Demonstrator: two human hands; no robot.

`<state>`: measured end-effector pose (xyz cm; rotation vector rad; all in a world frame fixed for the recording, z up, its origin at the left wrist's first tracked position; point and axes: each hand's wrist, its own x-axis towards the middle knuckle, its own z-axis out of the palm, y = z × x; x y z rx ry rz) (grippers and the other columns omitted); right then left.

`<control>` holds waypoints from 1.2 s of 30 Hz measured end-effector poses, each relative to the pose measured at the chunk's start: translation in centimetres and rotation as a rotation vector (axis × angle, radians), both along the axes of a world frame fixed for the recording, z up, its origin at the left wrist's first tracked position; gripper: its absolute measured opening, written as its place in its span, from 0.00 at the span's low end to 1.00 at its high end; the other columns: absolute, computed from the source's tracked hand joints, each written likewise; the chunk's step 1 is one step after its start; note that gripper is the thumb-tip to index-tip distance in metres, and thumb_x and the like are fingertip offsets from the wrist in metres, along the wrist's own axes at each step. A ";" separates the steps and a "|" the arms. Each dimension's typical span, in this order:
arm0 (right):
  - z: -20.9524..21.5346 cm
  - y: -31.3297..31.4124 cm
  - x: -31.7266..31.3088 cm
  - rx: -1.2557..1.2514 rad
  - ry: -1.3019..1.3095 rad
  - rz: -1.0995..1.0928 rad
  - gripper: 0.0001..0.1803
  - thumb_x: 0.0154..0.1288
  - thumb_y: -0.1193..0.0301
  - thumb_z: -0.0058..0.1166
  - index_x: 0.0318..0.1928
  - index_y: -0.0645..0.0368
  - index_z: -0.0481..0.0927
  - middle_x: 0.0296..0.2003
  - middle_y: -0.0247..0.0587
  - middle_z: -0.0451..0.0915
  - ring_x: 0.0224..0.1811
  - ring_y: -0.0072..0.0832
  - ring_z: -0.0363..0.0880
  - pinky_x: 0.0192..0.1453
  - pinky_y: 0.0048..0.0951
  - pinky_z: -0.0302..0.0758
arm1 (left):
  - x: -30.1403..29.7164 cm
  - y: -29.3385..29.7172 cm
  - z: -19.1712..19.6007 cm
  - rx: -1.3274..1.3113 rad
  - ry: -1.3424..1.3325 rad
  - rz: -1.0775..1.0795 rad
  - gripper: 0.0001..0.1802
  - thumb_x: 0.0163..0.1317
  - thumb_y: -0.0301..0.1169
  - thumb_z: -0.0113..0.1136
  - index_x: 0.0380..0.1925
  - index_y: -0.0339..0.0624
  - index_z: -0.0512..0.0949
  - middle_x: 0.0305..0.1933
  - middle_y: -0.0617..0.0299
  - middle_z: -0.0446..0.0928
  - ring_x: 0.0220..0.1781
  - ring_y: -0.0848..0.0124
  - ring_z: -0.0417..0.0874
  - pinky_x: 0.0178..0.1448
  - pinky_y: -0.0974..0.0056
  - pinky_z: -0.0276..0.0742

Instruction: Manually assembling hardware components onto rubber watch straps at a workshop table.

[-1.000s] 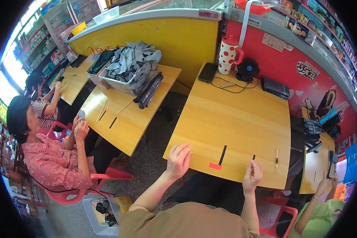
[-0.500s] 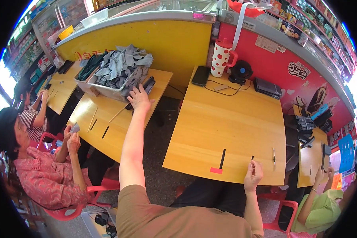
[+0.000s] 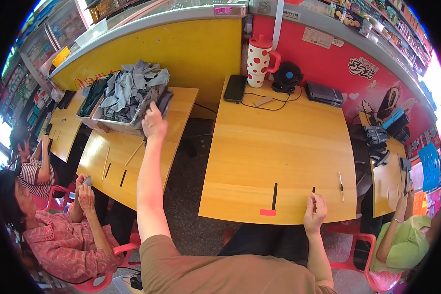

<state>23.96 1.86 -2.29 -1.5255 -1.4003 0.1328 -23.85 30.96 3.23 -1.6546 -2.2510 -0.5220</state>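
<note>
left hand (image 3: 154,123) now at grey cloth pile (image 3: 130,90)

At the far edge of the wooden tabletop (image 3: 279,147) a white mug with red dots (image 3: 259,59) is set, with a dark phone (image 3: 235,88) just beside it and a small black fan (image 3: 286,78) to its right. A dark flat case (image 3: 323,93) lies farther right. Near the front edge, a black strip (image 3: 275,196) and a red tag (image 3: 267,212) are seen. A person in a pink patterned top (image 3: 59,245) is seated on a red chair (image 3: 108,274) at the left.
</note>
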 end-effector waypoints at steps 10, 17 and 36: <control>1.0 -1.0 -1.2 0.151 -0.047 -0.052 0.08 0.65 0.84 0.52 0.44 0.65 0.78 0.35 0.43 0.75 0.31 0.27 0.74 0.33 0.24 0.70 | 11.0 -15.1 4.6 -0.022 -2.076 -0.916 0.17 0.61 0.24 0.58 0.49 0.28 0.72 0.42 0.47 0.80 0.42 0.55 0.85 0.49 0.54 0.84; 6.7 -1.5 -9.7 -0.414 0.621 0.577 0.22 0.67 0.75 0.57 0.60 0.62 0.72 0.45 0.35 0.78 0.46 0.21 0.76 0.46 0.22 0.74 | 19.8 -23.7 -0.7 -0.183 -2.356 -0.801 0.21 0.61 0.25 0.58 0.54 0.30 0.70 0.48 0.47 0.79 0.50 0.58 0.84 0.59 0.56 0.79; 6.5 -9.5 -8.3 -0.354 0.629 0.634 0.16 0.63 0.81 0.58 0.52 0.69 0.73 0.40 0.44 0.83 0.44 0.24 0.81 0.51 0.24 0.76 | 20.7 -32.8 -0.8 -0.595 -2.257 -0.964 0.35 0.48 0.27 0.67 0.58 0.37 0.66 0.41 0.56 0.79 0.34 0.70 0.82 0.36 0.70 0.78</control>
